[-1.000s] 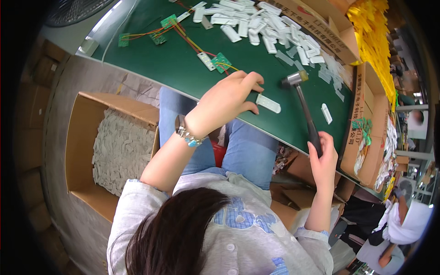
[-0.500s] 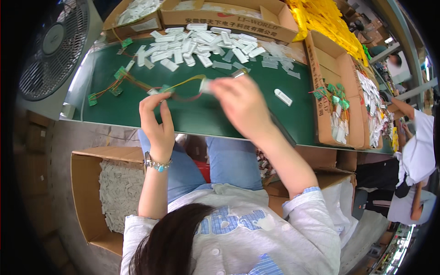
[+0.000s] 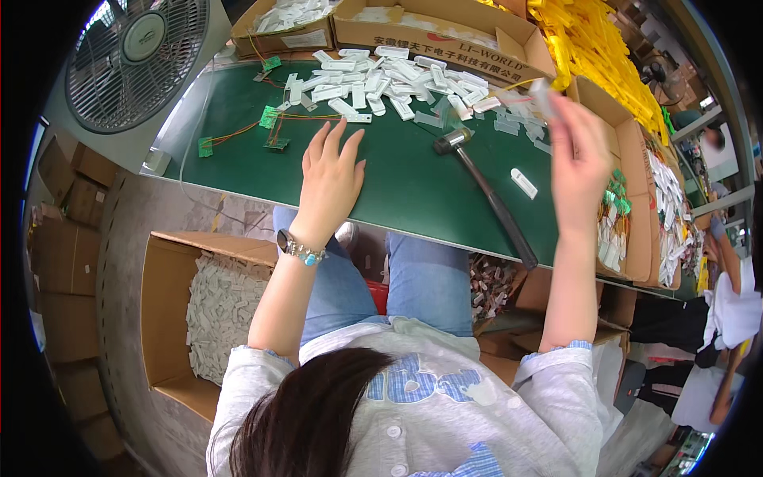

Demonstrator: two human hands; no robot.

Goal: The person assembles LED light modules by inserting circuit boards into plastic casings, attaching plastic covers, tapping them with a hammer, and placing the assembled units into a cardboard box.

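My left hand (image 3: 330, 175) is over the green tabletop with its fingers stretched and apart. Its fingertips are beside a small white piece (image 3: 357, 118), from which red and yellow wires run to green circuit boards (image 3: 269, 118); contact is unclear. Raised at the right, my right hand (image 3: 584, 147) pinches a white plastic piece (image 3: 543, 97), blurred by motion, with a yellow wire trailing left from it. A mallet (image 3: 494, 195) with a dark handle lies between my hands. One white case (image 3: 524, 184) rests alone to the mallet's right.
White plastic cases (image 3: 389, 75) lie heaped at the back, with clear strips (image 3: 509, 123) beside them. A cardboard box (image 3: 636, 230) of wired boards stands right. Yellow parts (image 3: 596, 56) are piled behind. A fan (image 3: 143, 63) stands left; a carton of white pieces (image 3: 222, 310) is below.
My right hand has swung right and up with the white piece, uncovering the mallet. My left hand has let go of the wired board and spread its fingers. The view has shifted.
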